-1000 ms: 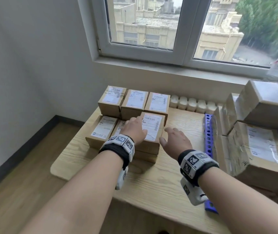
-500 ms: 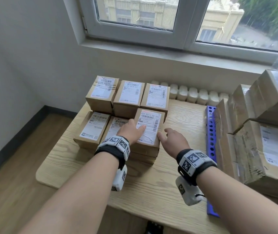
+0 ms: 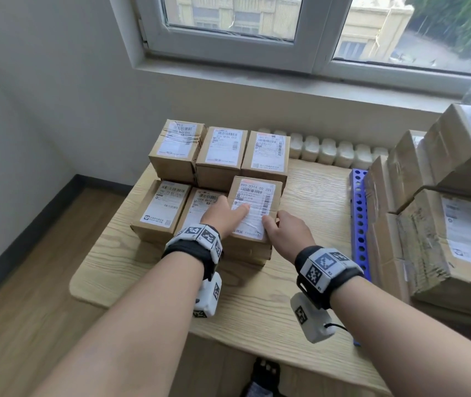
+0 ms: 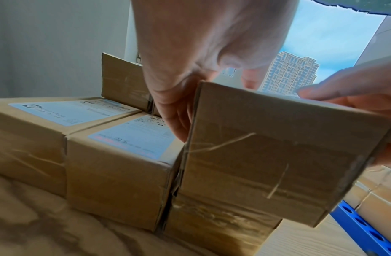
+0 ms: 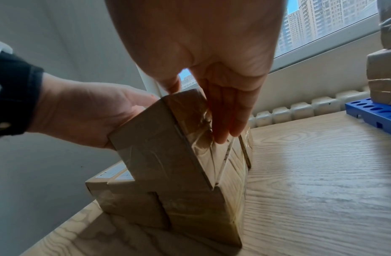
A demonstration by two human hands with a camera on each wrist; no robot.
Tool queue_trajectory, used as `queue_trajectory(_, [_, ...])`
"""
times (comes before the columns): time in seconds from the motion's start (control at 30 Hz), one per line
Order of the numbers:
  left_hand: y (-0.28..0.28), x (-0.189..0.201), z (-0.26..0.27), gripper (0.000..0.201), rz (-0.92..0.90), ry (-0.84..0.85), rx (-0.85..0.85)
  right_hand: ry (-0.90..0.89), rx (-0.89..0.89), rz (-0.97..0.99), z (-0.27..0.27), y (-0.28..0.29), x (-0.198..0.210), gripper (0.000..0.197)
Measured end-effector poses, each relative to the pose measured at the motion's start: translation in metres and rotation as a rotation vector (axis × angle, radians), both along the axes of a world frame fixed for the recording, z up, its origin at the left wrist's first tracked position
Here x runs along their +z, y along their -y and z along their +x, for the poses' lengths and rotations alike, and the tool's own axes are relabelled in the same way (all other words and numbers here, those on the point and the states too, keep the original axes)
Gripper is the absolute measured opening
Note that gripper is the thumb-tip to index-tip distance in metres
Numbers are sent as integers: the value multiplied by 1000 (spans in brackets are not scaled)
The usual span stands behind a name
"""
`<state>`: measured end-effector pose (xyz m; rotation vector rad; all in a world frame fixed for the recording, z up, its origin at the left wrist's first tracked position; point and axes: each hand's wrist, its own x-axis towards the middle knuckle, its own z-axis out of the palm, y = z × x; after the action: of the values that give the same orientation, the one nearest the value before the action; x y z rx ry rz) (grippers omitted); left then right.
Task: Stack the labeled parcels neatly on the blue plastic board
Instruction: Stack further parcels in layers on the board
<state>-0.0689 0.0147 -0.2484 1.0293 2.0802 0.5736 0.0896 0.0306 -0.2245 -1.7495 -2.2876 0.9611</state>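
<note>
Head view, layout: six cartons grouped on tabletop [image 3: 300, 282]; back row of three sits higher, front row holds two low ones plus top carton [image 3: 253, 209] resting on a lower carton [image 3: 245, 255].
Blue board [image 3: 358, 222]: at right edge of tabletop, mostly buried under larger boxes [image 3: 429, 224]; well apart from the small cartons.
Left hand [image 3: 223, 214]: fingers straight, flat on label and left face of top carton; pressing, not curled round.
Right hand [image 3: 283, 232]: thumb at near right corner of the label, fingers straight down right face; seen clearly in right wrist view.
Seating of top carton: left wrist view shows it overhanging lower carton toward the right; looks skewed, not square.
Risk 1: sideways push from one hand alone likely to slide top carton off the overhang side.
Risk 2: glossy tape on faces, straight fingers only; slip probable if lifted like this.
Risk 3: hard squaring push could shove neighbouring front cartons out of line.
Risk 4: little free space visible on blue board; cannot tell where more would fit.
</note>
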Motion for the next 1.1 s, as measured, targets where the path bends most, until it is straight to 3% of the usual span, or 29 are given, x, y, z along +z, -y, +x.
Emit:
queue_trajectory(0.13, [11, 5, 2, 62, 81, 95, 32, -39, -38, 34, 8, 14, 6, 40])
queue_trajectory(0.43, [24, 29, 42, 57, 316, 336, -17, -246, -302, 108, 52, 39, 24, 35])
queue_trajectory(0.7, [24, 70, 101, 52, 450, 514, -25, -346, -348, 237, 112, 51, 57, 31])
queue_trajectory(0.83, [18, 92, 127, 60, 489, 522, -74, -411, -367, 272, 137, 48, 74, 25])
queue_trajectory(1.1, [-12, 121, 200, 39, 572, 615, -89, -454, -417, 368, 207, 24, 105, 29])
